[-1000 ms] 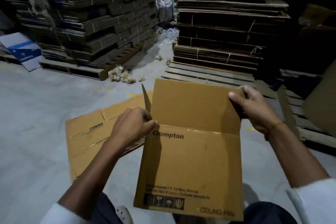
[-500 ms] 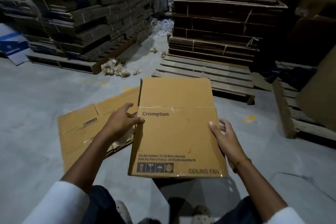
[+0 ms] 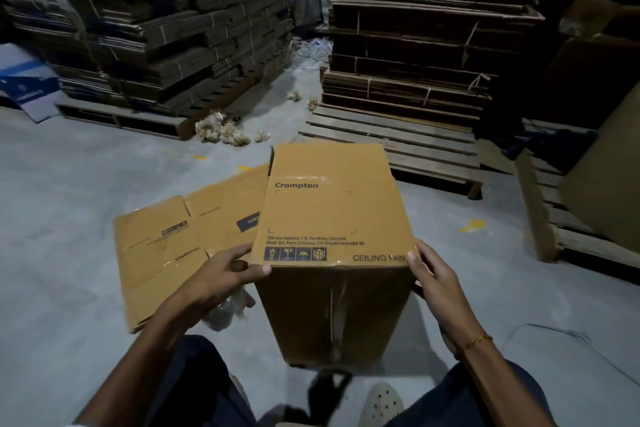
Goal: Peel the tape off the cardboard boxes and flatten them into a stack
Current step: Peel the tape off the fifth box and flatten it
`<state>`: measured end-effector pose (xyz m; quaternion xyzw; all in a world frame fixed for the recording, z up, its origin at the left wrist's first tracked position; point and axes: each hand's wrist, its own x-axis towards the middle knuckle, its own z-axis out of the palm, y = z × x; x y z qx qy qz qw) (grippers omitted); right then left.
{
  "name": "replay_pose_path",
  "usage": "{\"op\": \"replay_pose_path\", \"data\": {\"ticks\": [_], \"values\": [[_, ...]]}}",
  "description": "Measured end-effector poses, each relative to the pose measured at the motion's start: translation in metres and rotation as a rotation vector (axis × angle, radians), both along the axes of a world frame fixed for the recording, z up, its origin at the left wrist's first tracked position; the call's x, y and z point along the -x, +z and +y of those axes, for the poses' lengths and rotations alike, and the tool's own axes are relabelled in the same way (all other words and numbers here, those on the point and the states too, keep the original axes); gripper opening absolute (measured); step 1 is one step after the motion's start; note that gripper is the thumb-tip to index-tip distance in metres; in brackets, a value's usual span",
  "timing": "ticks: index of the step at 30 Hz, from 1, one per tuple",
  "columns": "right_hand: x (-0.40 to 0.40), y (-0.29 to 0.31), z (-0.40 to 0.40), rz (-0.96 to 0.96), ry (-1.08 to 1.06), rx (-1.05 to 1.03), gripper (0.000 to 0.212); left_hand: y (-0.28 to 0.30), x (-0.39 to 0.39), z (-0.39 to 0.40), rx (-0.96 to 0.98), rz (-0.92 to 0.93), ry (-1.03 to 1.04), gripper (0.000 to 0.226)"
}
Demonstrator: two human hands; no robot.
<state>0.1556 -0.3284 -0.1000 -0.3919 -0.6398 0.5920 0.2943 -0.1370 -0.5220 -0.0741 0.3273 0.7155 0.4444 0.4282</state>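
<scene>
A brown "Crompton" ceiling-fan carton [image 3: 332, 215] is held between my knees, its printed face up and its taped end [image 3: 334, 312] turned toward me. Clear tape runs down the middle seam of that end. My left hand [image 3: 221, 279] grips the carton's near left corner, thumb on the top edge, with a crumpled wad of clear tape [image 3: 225, 314] hanging under the palm. My right hand [image 3: 433, 277] holds the near right corner, fingers along the side. A flattened carton [image 3: 183, 246] lies on the floor to the left.
Grey concrete floor [image 3: 69, 218] all round. Pallets stacked with bundled flat cardboard stand at back left [image 3: 166, 38] and back centre [image 3: 415, 55]. A bare wooden pallet [image 3: 398, 139] lies behind the carton, another with a leaning box at right [image 3: 588, 184]. Crumpled tape scraps [image 3: 221, 130] lie by the left pallet.
The carton has been tipped forward, so its taped end now faces me. Both hands slid from its flap and sides down to the near corners.
</scene>
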Motion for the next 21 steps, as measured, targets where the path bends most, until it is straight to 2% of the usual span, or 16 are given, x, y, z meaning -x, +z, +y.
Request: {"op": "replay_pose_path", "data": {"ticks": [4, 8, 11, 13, 14, 16, 18, 20, 21], "values": [[0.001, 0.003, 0.001, 0.003, -0.095, -0.002, 0.027, -0.003, 0.002, -0.008, 0.007, 0.144, 0.023, 0.084], [0.001, 0.004, -0.006, 0.030, -0.153, 0.063, 0.022, -0.010, 0.001, -0.012, 0.031, 0.319, 0.091, 0.073], [0.008, 0.000, -0.012, 0.033, -0.172, 0.049, 0.015, -0.008, -0.006, -0.008, 0.143, 0.724, 0.255, 0.069], [0.021, -0.002, -0.018, 0.012, -0.158, 0.009, 0.018, -0.002, -0.017, -0.007, 0.216, 1.040, 0.228, 0.066], [0.030, -0.004, -0.022, 0.005, -0.150, -0.005, 0.021, 0.000, -0.022, -0.006, 0.233, 1.121, 0.183, 0.068], [0.048, -0.005, -0.033, -0.002, -0.126, -0.007, 0.021, 0.000, -0.034, -0.002, 0.242, 1.131, 0.065, 0.069], [0.064, -0.008, -0.044, 0.007, -0.082, 0.012, 0.020, -0.001, -0.048, 0.001, 0.228, 1.081, -0.064, 0.061], [0.072, -0.010, -0.055, 0.024, -0.041, 0.041, 0.017, -0.001, -0.057, 0.000, 0.215, 1.042, -0.129, 0.055], [0.073, -0.009, -0.058, 0.038, -0.032, 0.052, 0.016, -0.002, -0.058, -0.002, 0.215, 1.023, -0.130, 0.059]]}}
